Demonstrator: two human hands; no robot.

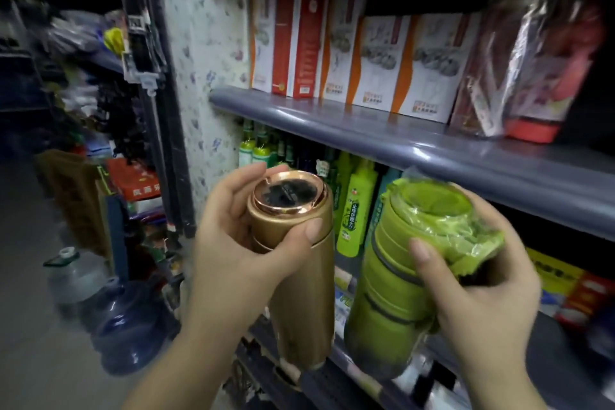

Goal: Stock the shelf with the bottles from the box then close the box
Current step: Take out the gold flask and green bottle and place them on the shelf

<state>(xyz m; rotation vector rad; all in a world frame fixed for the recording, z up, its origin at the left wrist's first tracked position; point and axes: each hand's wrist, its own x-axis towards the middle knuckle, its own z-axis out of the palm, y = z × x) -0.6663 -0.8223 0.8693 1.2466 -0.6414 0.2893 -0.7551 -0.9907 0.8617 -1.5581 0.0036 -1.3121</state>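
both bottles stand nearly upright, caps up, held in front of the grey shelf [349,130]. the left hand [239,243] wraps the gold bottle [299,276]; the right hand [482,283] grips the green bottle [389,303], its top in plastic wrap, just beside it.

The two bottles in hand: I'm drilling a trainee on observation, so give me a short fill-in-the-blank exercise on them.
1. The left hand grips the ____ bottle.
2. The right hand grips the green bottle, wrapped in thin ____.
3. The white and orange boxes stand on the shelf ____ both bottles.

Missing words: gold; plastic; above
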